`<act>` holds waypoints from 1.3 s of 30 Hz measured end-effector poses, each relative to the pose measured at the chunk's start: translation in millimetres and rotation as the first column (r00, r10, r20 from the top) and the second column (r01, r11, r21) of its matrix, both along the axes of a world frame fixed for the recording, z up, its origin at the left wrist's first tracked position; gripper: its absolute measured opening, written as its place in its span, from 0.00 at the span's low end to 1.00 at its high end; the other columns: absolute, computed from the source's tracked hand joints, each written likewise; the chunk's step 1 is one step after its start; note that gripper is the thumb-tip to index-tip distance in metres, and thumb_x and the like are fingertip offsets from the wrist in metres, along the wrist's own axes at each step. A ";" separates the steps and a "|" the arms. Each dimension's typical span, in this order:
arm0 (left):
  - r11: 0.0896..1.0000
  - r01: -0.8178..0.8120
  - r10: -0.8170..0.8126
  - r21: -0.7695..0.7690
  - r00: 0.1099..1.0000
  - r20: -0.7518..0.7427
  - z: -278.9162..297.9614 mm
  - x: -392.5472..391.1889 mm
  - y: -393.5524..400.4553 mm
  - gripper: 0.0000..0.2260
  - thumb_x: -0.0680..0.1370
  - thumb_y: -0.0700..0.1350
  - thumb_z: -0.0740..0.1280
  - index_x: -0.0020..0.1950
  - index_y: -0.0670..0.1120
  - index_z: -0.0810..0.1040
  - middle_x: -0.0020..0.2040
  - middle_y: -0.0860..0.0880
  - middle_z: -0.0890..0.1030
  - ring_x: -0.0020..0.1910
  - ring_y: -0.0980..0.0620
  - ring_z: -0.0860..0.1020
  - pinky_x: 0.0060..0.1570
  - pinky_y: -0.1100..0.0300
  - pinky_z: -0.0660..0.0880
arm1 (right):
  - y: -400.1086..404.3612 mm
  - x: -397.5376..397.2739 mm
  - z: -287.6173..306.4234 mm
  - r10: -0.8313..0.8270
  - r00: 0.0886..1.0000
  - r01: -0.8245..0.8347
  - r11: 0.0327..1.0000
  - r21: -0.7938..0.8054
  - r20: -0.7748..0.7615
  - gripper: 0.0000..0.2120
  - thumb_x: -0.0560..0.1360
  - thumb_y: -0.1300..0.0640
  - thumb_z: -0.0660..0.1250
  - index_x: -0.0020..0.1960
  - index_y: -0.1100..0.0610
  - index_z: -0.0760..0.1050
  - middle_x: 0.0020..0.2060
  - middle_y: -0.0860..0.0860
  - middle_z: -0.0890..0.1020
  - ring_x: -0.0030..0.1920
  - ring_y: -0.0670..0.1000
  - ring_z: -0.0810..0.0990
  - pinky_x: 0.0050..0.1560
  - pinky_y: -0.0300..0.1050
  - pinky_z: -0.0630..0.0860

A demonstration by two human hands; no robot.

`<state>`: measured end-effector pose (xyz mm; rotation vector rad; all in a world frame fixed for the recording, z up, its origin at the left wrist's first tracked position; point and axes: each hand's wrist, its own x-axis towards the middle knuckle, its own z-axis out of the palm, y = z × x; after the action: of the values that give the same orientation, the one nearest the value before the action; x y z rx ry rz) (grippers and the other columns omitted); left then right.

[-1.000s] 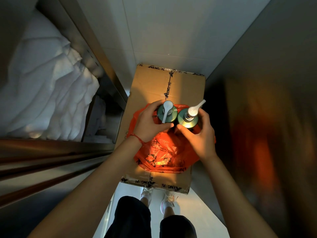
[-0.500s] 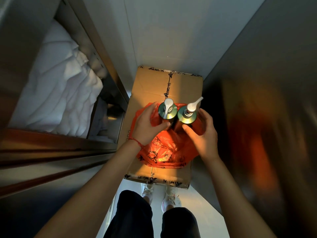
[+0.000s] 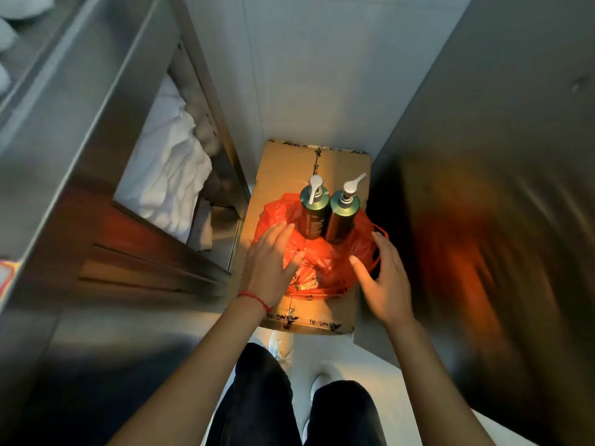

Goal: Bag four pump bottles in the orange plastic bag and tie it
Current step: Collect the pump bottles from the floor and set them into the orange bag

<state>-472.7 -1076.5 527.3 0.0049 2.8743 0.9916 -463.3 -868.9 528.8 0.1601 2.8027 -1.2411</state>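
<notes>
The left hand (image 3: pixel 272 262) lies spread and flat, palm down, on the near left side of the orange bag (image 3: pixel 317 262), fingers pressing the crumpled plastic and gripping nothing. The right hand (image 3: pixel 384 278) hangs open at the bag's right edge, thumb reaching in toward the plastic, just beside a thin handle loop (image 3: pixel 380 244) that sticks out there; it holds nothing, and whether it touches the bag I cannot tell. Two green pump bottles, the left bottle (image 3: pixel 314 214) and the right bottle (image 3: pixel 343 217), stand upright and touching inside the far part of the bag, white pump heads well above the plastic, with the bag slumped low round their bases. Only these two can be seen, so the task looks about half done, with two more to add before tying. To do this step well, I would judge it best to draw the mouth wide with both hands and clear a flat space in front of the standing pair, so the next bottles go in upright without toppling them, keeping both handle loops free outside for the knot. The bag sits on a closed cardboard box (image 3: pixel 289 169) sealed with printed tape; the tape shows letters like "NG" and "AI", cut off. Small pale print runs down the left bottle, and black print marks the bag, both too small to read.
</notes>
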 end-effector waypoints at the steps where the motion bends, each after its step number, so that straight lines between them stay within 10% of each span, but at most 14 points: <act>1: 1.000 0.004 -0.004 -0.028 1.000 -0.001 0.6 10.4 -0.3 0.24 0.77 0.51 0.61 0.71 0.46 0.62 0.71 0.44 0.66 0.71 0.47 0.60 0.70 0.48 0.57 | 0.4 7.2 1.7 0.013 1.000 -0.013 1.000 0.020 0.002 0.29 0.74 0.48 0.65 0.71 0.54 0.61 0.71 0.54 0.66 0.71 0.52 0.63 0.68 0.47 0.61; 30: 0.962 -0.203 0.172 -0.182 0.970 -0.172 55.4 283.3 6.9 0.22 0.75 0.48 0.65 0.67 0.43 0.68 0.68 0.42 0.71 0.69 0.42 0.66 0.65 0.45 0.64 | 21.1 228.0 72.1 0.356 0.933 -0.315 0.880 0.355 -0.055 0.27 0.76 0.48 0.63 0.70 0.59 0.64 0.71 0.57 0.66 0.71 0.56 0.63 0.69 0.49 0.60; 39: 0.884 -0.418 0.395 -0.207 0.907 -0.147 61.2 366.7 -19.9 0.21 0.75 0.47 0.66 0.66 0.42 0.70 0.67 0.41 0.72 0.68 0.41 0.67 0.64 0.45 0.65 | -28.2 252.4 94.2 0.645 0.763 -0.573 0.704 0.420 -0.041 0.29 0.76 0.45 0.60 0.72 0.56 0.60 0.72 0.54 0.64 0.72 0.53 0.61 0.71 0.49 0.58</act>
<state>-105.9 -1096.5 588.5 -0.6101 3.1391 0.7066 -210.8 -897.2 623.0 -0.8566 2.8167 -0.5586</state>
